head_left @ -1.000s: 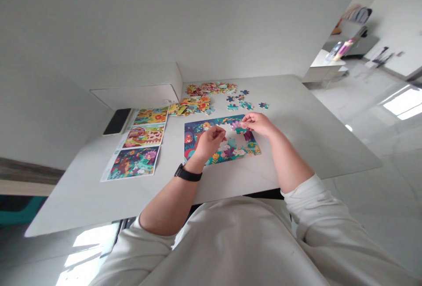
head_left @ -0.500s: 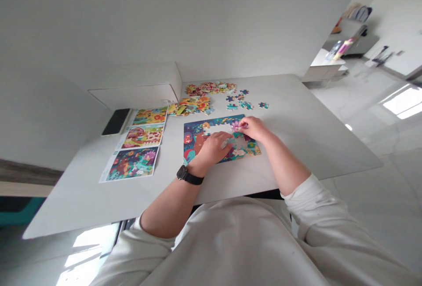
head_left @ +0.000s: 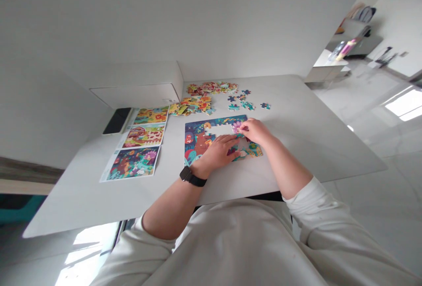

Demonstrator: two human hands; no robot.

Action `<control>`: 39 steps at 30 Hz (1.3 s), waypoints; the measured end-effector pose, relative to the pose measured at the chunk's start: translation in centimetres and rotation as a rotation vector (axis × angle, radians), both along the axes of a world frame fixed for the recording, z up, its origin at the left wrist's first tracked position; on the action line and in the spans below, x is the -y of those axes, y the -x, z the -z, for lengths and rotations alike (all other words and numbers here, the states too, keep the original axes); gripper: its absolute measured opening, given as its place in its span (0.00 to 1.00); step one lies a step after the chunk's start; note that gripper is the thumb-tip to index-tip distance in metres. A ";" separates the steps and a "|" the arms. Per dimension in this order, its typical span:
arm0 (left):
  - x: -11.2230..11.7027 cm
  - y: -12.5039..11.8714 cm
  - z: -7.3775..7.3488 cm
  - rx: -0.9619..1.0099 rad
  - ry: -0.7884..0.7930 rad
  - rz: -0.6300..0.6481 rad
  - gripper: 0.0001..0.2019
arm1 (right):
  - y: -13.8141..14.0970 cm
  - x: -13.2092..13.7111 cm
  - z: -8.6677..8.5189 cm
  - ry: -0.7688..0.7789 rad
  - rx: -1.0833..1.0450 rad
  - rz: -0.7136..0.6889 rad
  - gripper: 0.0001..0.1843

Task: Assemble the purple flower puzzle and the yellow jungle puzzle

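A partly assembled jigsaw puzzle (head_left: 199, 141) with dark blue edges and colourful animals lies flat before me, a pale gap showing in its upper middle. My left hand (head_left: 218, 153) rests on its lower middle, fingers stretched towards the right and covering part of the picture. At the upper right of the puzzle, my right hand (head_left: 256, 130) pinches a purple puzzle piece (head_left: 236, 126) against the assembled part. Its fingertips partly hide the piece. Behind the puzzle are several loose blue and teal puzzle pieces (head_left: 248, 105).
Yellow pieces (head_left: 193, 104) and reddish pieces (head_left: 211, 88) lie heaped at the back. To the left are a sheet with three pictures (head_left: 133, 163), a dark phone (head_left: 117, 121) and a white box (head_left: 135, 94). The white table (head_left: 296, 145) meets a wall behind.
My left hand has slid slightly right and flattened, its fingers now further out over the puzzle. My right hand stays at the purple piece, almost unmoved. The view has shifted slightly.
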State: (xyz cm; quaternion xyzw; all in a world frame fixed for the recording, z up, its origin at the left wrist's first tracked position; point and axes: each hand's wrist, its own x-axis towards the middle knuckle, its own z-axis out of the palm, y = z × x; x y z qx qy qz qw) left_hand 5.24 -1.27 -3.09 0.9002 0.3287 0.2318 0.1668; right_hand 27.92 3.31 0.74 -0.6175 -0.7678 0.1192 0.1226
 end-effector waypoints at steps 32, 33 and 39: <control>0.2 -0.1 0.5 -0.057 0.001 -0.026 0.29 | -0.8 0.6 0.0 0.073 0.129 -0.115 0.14; 0.2 -0.1 0.5 -0.055 0.001 -0.027 0.29 | -0.8 0.6 0.0 0.072 0.130 -0.114 0.15; 0.3 -0.2 0.2 -0.070 0.013 -0.026 0.29 | -1.0 0.5 0.1 0.094 0.130 -0.133 0.15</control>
